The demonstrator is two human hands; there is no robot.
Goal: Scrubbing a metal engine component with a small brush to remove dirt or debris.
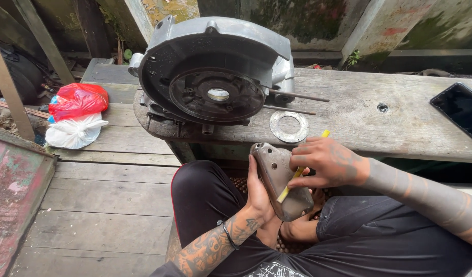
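- Holding a grey metal cover [279,179] over our lap, we are cradling it with the left hand [257,192], fingers wrapped around its left edge and closed on it.
- We are pinching a thin yellow tool [297,173] in the right hand [328,161], fingers curled tight round it, its tip showing at about one o'clock above the knuckles and its lower end crossing the cover's face toward seven o'clock.
- We are seeing the cover's long axis running roughly from eleven o'clock down to five o'clock, with small holes on its upper part; the yellow tool is lying across that axis.
- We are judging both hands to be on the piece, the left beneath and beside it at nine o'clock, the right over it from three o'clock, so the right is the working one.
- We are looking past the hands at twelve o'clock to a large engine casing [215,72] standing on a weathered wooden bench [379,128], with a flat metal ring [288,126] lying just beside it and two thin rods sticking out toward three o'clock.
- We are noting a dark phone [461,110] at the bench's far right, cut off by the edge, and red and white plastic bags [77,115] at ten o'clock on the planks.
- We are unable to make out what the tool's lower tip is touching, or the cover's underside, which the left palm is hiding.
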